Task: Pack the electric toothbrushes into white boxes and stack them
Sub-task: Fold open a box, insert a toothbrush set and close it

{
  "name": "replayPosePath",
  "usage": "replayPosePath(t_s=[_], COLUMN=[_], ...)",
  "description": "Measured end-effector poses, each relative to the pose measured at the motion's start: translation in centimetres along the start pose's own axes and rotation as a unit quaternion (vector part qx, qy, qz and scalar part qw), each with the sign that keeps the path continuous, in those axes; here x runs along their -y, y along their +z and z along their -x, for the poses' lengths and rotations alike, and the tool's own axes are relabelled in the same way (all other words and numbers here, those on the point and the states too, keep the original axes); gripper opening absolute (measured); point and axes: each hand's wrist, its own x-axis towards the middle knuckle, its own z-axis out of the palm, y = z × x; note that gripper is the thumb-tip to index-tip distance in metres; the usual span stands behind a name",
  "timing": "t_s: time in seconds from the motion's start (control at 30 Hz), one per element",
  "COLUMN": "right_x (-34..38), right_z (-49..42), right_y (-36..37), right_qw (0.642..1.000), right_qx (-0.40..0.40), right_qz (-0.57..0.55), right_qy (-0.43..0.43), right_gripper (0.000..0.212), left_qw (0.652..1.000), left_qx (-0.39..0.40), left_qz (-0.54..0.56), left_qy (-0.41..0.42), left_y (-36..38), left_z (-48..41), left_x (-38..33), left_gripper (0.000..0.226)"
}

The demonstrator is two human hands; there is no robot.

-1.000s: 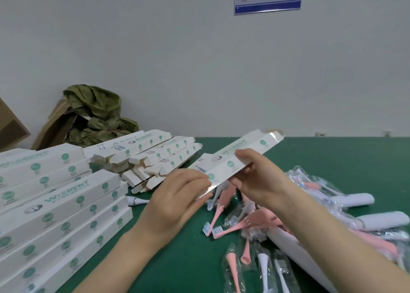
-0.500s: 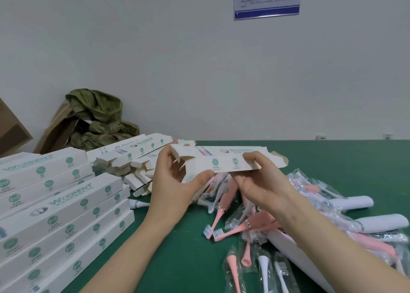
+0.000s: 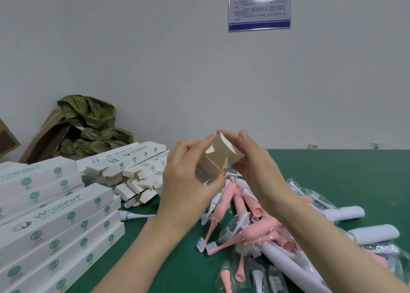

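Observation:
I hold one white box (image 3: 218,157) up in front of me, end-on, so its brown inner flaps face the camera. My left hand (image 3: 188,177) grips its left side and underside. My right hand (image 3: 255,159) pinches its right edge, the thumb on the top flap. Below, a pile of pink and white electric toothbrushes (image 3: 255,217) in clear wrap lies on the green table (image 3: 332,170). Closed white boxes (image 3: 55,221) are stacked at the left. Flat unfolded boxes (image 3: 133,166) lie in a heap behind them.
A green cloth bag over brown cardboard (image 3: 84,126) leans against the wall at the back left. A blue-edged notice (image 3: 259,4) hangs on the wall. White toothbrush handles (image 3: 375,232) lie at the right edge of the pile.
The box was held sideways along its length. It has turned so that its end with the brown flaps faces me, and both hands have risen and closed in around that end.

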Motion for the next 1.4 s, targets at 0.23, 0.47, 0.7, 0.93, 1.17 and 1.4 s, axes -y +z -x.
replayPosePath(t_s=[0.23,0.47,0.7,0.93,1.17,1.4], right_x=[-0.2,-1.6,-2.5,-3.1,-3.0,-3.5], right_z=[1.3,2.0,2.6,2.3,2.6,2.9], right_y=[1.1,2.1,2.4,2.2,2.6,2.8], right_qw=[0.995,0.992,0.966,0.980,0.955,0.925], right_qx=[0.060,0.050,0.061,-0.017,0.002,0.020], right_qz=[-0.060,0.066,0.210,0.165,0.259,0.316], right_qy=[-0.049,-0.093,-0.138,-0.106,-0.145,-0.211], right_gripper=[0.037,0.041,0.046,0.035,0.050,0.051], left_qw=[0.991,0.996,0.993,0.993,0.996,0.996], left_qx=[-0.005,-0.009,-0.056,0.067,-0.033,-0.039], left_qz=[0.089,0.078,0.080,0.079,0.024,0.034], left_qy=[-0.098,-0.036,-0.064,-0.056,-0.083,-0.069], left_y=[-0.1,-0.5,0.4,0.3,0.6,0.2], left_z=[1.7,1.9,2.5,2.8,2.8,2.6], left_x=[0.0,0.4,0.6,1.8,1.9,1.0], left_gripper=[0.058,0.049,0.015,0.075,0.052,0.030])
